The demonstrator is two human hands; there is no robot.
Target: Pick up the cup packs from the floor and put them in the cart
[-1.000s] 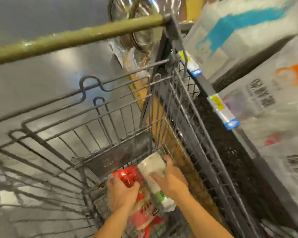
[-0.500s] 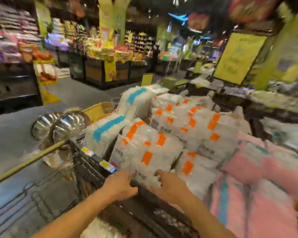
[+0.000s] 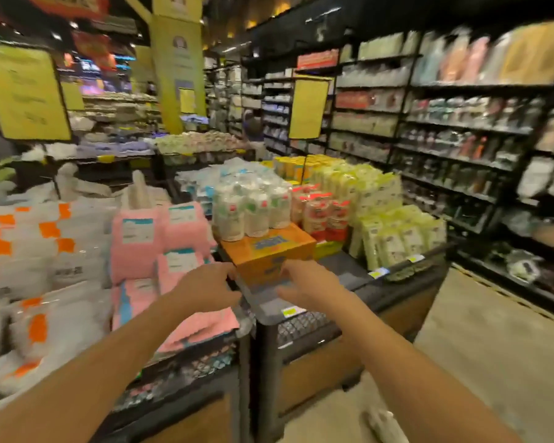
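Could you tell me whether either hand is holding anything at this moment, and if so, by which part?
Nothing is held. The left hand and right hand are both empty, reaching out toward the orange box on the display.

White cup packs (image 3: 251, 207) with green and red label spots stand on an orange box (image 3: 269, 251) printed in blue; red-patterned packs (image 3: 320, 212) beside them, pink bundles (image 3: 147, 238) (blue-white labels), white bags (image 3: 29, 241) blocked with orange, yellow signs (image 3: 23, 91)
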